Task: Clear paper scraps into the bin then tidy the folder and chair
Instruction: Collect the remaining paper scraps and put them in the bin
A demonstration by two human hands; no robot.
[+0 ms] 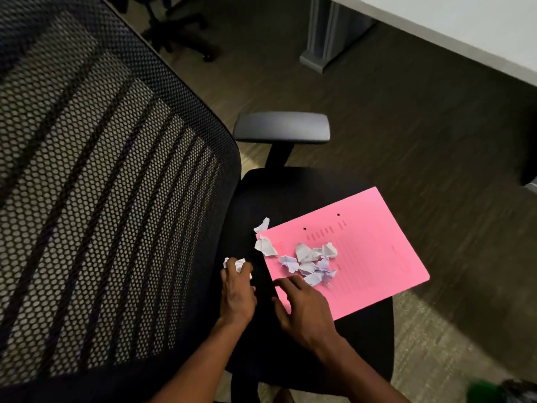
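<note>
A pink folder (372,251) lies flat on the black chair seat (290,196). Several crumpled white paper scraps (311,261) are heaped on the folder's left half, and two more scraps (265,241) sit at its left corner. My left hand (236,292) rests on the seat left of the folder, its fingers closed around a few white scraps (239,263). My right hand (302,306) lies on the folder's near left edge with fingers spread, fingertips just short of the heap, holding nothing.
The chair's black mesh backrest (101,199) fills the left side. A grey armrest (281,128) stands behind the seat. A white desk (465,27) with a grey leg (325,39) is at the top right. Something green (485,391) shows at the bottom right corner.
</note>
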